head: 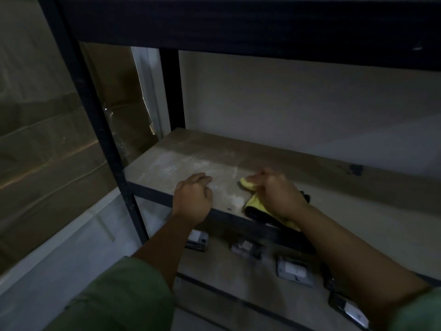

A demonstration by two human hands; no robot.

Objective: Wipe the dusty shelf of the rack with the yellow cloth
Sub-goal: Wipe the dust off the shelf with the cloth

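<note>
- Shelf [191, 151] front edge carried both hands; dusty board lay bare behind.
- Right hand [276, 194] gripped the yellow cloth [256, 204].
- Left hand [192, 199] rested loosely curled, holding nothing.

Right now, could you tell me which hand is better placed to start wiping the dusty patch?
Right. The right hand already holds the yellow cloth on the shelf, beside the dust; the left hand rests bare at the front edge.
</note>
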